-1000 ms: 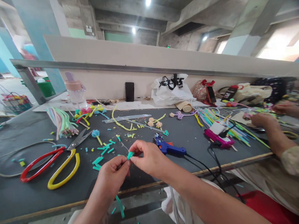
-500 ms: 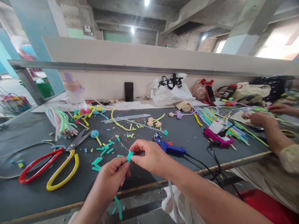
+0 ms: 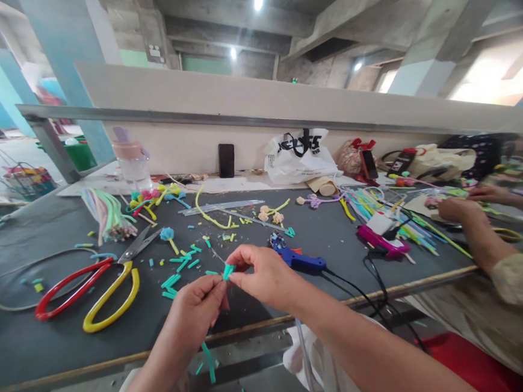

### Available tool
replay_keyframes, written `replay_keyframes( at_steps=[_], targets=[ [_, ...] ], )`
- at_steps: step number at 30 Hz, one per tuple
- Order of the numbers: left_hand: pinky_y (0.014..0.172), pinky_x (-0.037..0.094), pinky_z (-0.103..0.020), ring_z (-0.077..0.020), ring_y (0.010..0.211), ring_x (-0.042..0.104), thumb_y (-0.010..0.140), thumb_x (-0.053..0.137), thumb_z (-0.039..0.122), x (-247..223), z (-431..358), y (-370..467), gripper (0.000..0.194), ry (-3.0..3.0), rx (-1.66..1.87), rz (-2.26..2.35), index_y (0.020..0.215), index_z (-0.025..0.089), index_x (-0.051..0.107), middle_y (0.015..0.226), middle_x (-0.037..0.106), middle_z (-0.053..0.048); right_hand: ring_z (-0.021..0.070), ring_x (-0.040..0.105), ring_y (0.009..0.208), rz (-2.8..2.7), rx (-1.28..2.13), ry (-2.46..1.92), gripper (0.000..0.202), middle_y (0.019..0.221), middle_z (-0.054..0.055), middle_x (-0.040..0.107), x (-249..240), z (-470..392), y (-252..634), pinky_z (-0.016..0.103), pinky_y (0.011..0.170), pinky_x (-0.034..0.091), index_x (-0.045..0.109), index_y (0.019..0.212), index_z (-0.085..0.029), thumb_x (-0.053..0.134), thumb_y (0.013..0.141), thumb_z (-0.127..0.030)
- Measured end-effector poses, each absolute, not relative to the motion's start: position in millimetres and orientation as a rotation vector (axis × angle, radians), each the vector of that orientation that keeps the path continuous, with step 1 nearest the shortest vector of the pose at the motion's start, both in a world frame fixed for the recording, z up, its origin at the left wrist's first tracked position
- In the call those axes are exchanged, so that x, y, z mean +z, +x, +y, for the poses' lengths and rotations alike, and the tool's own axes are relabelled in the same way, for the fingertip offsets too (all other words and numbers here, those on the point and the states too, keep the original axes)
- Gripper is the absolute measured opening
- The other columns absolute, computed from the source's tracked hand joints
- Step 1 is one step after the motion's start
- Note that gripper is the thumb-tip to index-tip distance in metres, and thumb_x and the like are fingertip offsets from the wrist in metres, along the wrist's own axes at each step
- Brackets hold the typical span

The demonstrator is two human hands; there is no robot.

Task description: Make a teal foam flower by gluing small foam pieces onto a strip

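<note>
Above the table's front edge, my left hand [image 3: 203,300] and my right hand [image 3: 257,276] meet, both pinching short teal pipe-cleaner pieces [image 3: 228,271] held side by side. A thin strand runs up and left from the pieces. A longer teal strip [image 3: 209,363] hangs below my left hand. Cut teal pieces [image 3: 171,281] lie on the table just left of my hands. Scissors [image 3: 109,280] with one red and one yellow handle rest open further left. To the right of my right hand lies a blue glue gun [image 3: 300,259] with a black cable.
A pastel bundle of pipe cleaners [image 3: 106,214] lies at the left, near a bottle [image 3: 131,164]. At the back are a phone [image 3: 227,160] and a white bag [image 3: 301,159]. A magenta glue gun [image 3: 383,241] lies at right. A co-worker's hands [image 3: 461,207] work at far right.
Both hands stay together on the teal pieces, with only a slight shift of the fingers. The whole view has moved a little; nothing was taken up or let go.
</note>
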State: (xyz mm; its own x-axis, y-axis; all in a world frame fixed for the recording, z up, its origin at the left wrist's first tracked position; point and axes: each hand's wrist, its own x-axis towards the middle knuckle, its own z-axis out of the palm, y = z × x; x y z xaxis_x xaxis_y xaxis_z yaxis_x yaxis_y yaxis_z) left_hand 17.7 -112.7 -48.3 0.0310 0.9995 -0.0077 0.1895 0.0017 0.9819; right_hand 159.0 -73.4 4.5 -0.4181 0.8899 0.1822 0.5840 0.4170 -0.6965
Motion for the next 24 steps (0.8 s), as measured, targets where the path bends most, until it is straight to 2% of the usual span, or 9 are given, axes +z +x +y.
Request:
replay_keyframes(
  at_steps=[14,24],
  targets=[
    [0.040,0.025,-0.021,-0.0085,0.039,0.034,0.078,0.048,0.043,-51.4,-111.9,15.7,0.034,1.386,1.057,1.335,0.056,0.018,0.052,0.045,0.042,0.005,0.0123,0.063,0.072,-2.114,0.747,-1.272,0.017,0.076,-0.001,0.069,1.2,-72.4,156.9,0.023,0.067,0.046,0.065,0.081,-0.020,0.062,0.067,-0.010],
    [0.042,0.026,-0.021,-0.0090,0.041,0.036,0.080,0.046,0.036,-51.9,-113.0,15.8,0.032,1.499,1.055,1.386,0.054,0.018,0.051,0.044,0.039,0.006,0.0133,0.062,0.069,-2.098,0.691,-1.321,0.018,0.073,0.000,0.069,-0.1,-76.0,151.7,0.024,0.065,0.046,0.065,0.077,-0.020,0.058,0.066,-0.008]
  ],
)
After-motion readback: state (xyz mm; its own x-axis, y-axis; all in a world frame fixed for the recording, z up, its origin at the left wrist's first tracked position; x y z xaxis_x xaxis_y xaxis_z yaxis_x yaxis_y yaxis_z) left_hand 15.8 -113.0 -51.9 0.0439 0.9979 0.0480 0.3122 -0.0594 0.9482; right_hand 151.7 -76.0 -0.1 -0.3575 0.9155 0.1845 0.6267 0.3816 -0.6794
